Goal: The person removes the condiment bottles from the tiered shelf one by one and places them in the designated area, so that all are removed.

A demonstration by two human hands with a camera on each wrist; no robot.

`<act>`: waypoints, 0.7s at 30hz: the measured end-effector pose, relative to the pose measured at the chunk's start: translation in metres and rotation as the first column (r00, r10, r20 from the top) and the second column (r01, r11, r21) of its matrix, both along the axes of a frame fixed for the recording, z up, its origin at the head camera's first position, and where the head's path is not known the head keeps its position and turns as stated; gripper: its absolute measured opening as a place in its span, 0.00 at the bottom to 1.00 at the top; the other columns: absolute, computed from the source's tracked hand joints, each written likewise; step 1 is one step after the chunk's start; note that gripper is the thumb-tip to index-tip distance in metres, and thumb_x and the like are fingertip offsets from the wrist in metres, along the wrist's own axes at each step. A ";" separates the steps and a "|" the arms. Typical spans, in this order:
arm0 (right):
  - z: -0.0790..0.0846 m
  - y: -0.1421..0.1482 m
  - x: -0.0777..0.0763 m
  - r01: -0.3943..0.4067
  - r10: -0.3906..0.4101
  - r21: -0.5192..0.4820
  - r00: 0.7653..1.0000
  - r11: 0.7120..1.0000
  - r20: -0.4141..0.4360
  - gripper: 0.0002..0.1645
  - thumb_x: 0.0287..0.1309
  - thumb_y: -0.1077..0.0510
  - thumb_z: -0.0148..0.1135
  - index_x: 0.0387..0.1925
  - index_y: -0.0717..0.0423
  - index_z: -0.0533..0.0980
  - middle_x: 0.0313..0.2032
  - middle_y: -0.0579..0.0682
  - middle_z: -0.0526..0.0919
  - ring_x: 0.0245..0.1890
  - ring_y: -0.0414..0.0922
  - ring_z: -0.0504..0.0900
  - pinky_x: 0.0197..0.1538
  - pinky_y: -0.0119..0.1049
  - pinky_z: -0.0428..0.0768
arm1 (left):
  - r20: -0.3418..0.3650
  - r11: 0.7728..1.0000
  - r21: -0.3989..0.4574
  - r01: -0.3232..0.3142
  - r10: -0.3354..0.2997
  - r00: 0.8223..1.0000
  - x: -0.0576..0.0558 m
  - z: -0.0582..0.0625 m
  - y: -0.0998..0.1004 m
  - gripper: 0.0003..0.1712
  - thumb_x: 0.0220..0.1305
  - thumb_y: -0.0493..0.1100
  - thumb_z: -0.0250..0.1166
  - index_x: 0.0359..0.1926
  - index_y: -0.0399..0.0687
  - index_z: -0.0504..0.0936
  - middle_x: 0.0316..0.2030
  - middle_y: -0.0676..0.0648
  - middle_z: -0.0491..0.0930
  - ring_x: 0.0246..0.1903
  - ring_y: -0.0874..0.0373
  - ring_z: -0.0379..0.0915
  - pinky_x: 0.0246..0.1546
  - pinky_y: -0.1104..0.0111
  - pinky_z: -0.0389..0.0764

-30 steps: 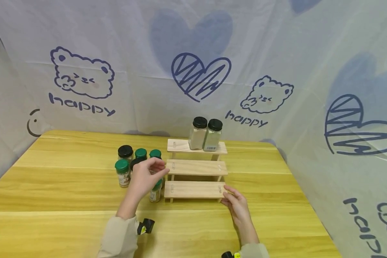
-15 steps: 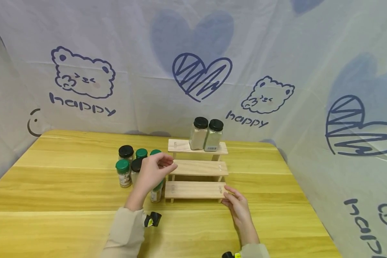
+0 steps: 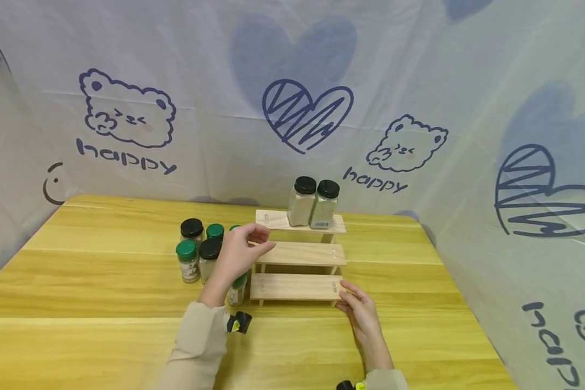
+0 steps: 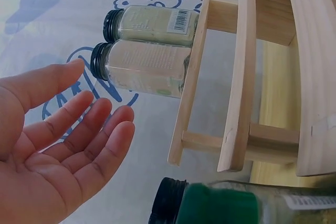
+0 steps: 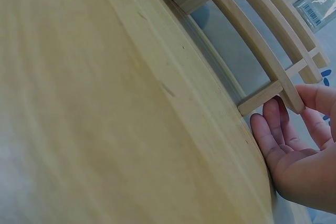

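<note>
A three-tier wooden spice rack (image 3: 297,286) stands on the table, seen side-on in the left wrist view. Two black-lidded glass jars, one pale pinkish (image 3: 301,210) and one pale green (image 3: 324,214), stand side by side on its top tier. My left hand (image 3: 236,254) hovers at the rack's left side with its fingers loosely bent; the left wrist view shows nothing in the palm. The right hand (image 5: 304,150) holds the right end of the lowest tier, with fingers above and below the board.
Left of the rack, several spice jars cluster together, including a green-lidded jar (image 3: 189,268) and a black-lidded jar (image 3: 209,265). My left hand and arm partly hide some of them. A printed cloth (image 3: 214,146) hangs behind the wooden table (image 3: 102,292).
My left hand has moved rightward and farther from me, from over the jar cluster to beside the upper tiers. The right hand stays on the rack, and the jars stand where they were.
</note>
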State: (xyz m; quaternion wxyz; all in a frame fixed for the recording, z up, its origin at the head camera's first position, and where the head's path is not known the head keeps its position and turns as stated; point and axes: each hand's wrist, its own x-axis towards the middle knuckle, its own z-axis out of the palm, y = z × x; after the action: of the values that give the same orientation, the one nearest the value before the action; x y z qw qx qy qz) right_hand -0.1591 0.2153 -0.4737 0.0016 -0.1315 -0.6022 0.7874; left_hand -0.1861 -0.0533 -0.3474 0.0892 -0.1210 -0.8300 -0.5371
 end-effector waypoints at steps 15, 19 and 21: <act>0.002 -0.001 0.001 0.001 -0.001 0.023 1.000 1.000 0.007 0.16 0.56 0.70 0.53 0.48 0.67 0.73 0.34 0.51 0.75 0.28 0.41 0.78 0.37 0.31 0.79 | 0.049 0.996 0.089 0.003 -0.007 0.999 -0.015 0.009 0.013 0.26 0.52 0.38 0.66 0.52 0.36 0.71 0.48 0.36 0.72 0.47 0.47 0.70 0.46 0.59 0.73; 0.002 -0.001 0.002 0.004 -0.004 0.015 1.000 1.000 0.007 0.15 0.56 0.70 0.53 0.47 0.66 0.74 0.34 0.51 0.76 0.27 0.41 0.78 0.37 0.31 0.79 | 0.075 0.994 0.110 -0.003 -0.005 0.997 -0.022 0.011 0.019 0.29 0.52 0.39 0.66 0.55 0.37 0.69 0.51 0.36 0.70 0.50 0.46 0.67 0.48 0.58 0.72; 0.002 -0.001 0.002 0.007 -0.007 0.008 1.000 1.000 0.005 0.15 0.56 0.71 0.53 0.46 0.65 0.74 0.34 0.51 0.76 0.27 0.41 0.78 0.36 0.31 0.79 | 0.093 0.994 0.110 -0.012 0.002 0.996 -0.025 0.012 0.021 0.30 0.52 0.39 0.66 0.56 0.38 0.68 0.52 0.37 0.69 0.51 0.46 0.66 0.49 0.58 0.71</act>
State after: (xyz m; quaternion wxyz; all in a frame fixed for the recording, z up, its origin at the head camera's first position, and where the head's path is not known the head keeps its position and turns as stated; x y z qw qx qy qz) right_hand -0.1570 0.2138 -0.4712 0.0035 -0.1358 -0.6049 0.7846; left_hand -0.2109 -0.0318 -0.3355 0.0589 -0.0879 -0.8026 -0.5870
